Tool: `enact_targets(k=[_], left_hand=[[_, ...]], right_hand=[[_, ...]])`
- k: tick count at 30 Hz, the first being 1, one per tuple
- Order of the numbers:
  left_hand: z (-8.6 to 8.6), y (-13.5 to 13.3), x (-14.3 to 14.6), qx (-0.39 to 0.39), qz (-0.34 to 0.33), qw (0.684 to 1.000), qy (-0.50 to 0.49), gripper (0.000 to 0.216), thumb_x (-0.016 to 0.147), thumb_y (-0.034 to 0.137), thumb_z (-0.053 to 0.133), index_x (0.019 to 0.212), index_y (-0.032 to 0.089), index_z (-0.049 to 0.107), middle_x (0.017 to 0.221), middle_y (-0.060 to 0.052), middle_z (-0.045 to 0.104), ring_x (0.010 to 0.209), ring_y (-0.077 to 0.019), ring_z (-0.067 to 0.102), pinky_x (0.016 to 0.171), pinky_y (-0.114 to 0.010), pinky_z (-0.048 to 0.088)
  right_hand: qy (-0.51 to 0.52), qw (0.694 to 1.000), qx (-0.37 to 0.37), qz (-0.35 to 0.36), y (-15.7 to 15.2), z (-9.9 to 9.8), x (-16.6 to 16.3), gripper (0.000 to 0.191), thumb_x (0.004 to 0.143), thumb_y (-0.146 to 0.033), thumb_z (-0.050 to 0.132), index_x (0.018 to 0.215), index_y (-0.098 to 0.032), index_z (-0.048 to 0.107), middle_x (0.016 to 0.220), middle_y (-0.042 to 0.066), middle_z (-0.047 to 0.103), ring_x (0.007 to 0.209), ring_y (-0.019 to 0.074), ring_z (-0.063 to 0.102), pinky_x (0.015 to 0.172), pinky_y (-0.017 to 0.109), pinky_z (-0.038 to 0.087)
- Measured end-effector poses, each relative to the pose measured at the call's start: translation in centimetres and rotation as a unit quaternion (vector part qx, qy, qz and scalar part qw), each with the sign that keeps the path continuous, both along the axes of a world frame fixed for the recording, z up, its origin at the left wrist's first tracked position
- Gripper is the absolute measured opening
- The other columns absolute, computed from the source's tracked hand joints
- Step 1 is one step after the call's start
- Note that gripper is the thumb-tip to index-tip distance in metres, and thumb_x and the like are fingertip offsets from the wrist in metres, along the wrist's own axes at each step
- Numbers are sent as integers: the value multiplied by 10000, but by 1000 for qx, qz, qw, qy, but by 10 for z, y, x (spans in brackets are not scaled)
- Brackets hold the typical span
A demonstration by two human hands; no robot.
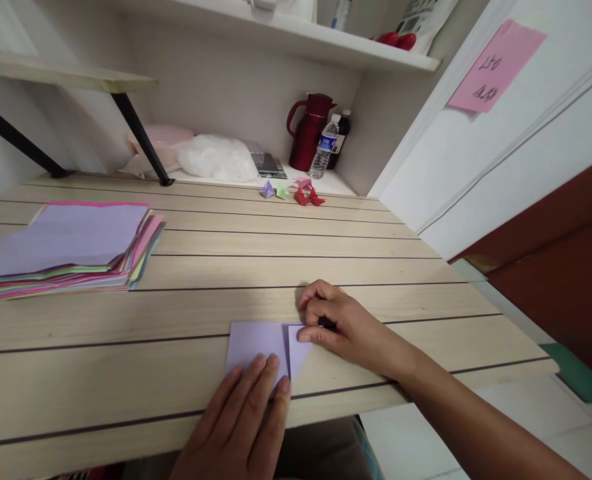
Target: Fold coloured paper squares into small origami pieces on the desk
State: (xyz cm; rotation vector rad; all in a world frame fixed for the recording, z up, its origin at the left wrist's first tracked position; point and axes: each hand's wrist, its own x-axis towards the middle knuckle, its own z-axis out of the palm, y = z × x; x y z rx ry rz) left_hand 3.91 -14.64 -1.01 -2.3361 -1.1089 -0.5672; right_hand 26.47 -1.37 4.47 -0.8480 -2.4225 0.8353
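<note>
A sheet of light purple paper [256,340] lies partly folded near the front edge of the table. My left hand [246,413] rests flat on its lower left part, fingers stretched out. At the paper's upper right, my right hand [339,323] pinches the folded flap between thumb and curled fingers. The flap has a straight upright edge beside the flat left part and a slanted lower edge. The paper's top right corner is hidden behind my right hand, and its lower left behind my left.
A stack of coloured paper [76,240] lies at the left. Small folded paper pieces [303,197] sit at the table's back edge. Behind them stand a red jug [310,137] and a water bottle [325,150]. A raised wooden shelf [66,73] on black legs is at the back left.
</note>
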Motion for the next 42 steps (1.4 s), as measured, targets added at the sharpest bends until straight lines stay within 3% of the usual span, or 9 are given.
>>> enact_targets(k=[22, 38, 42], left_hand=[[-3, 1, 5, 3, 7, 1000, 25, 401, 919, 189, 379, 1247, 129, 602, 1292, -101, 666, 1201, -209, 602, 1228, -437, 149], [7, -3, 7, -12, 13, 1000, -17, 384, 945, 183, 365, 1237, 139, 609, 1282, -65, 677, 1207, -171, 597, 1218, -364, 199], [9, -2, 5, -12, -4, 997, -76, 387, 908, 90, 360, 1151, 167, 651, 1226, -28, 706, 1187, -132, 608, 1158, -285, 324]], right_hand=[[-68, 994, 36, -74, -8, 0, -13, 261, 893, -250, 689, 736, -196, 488, 953, 23, 539, 837, 176, 523, 817, 341, 438], [-103, 989, 72, -75, -6, 0, -15, 261, 905, -271, 677, 713, -192, 517, 924, 33, 555, 832, 179, 563, 781, 336, 450], [-103, 988, 84, -74, -6, -1, -15, 251, 875, -262, 711, 731, -193, 518, 915, 26, 547, 810, 176, 544, 739, 320, 430]])
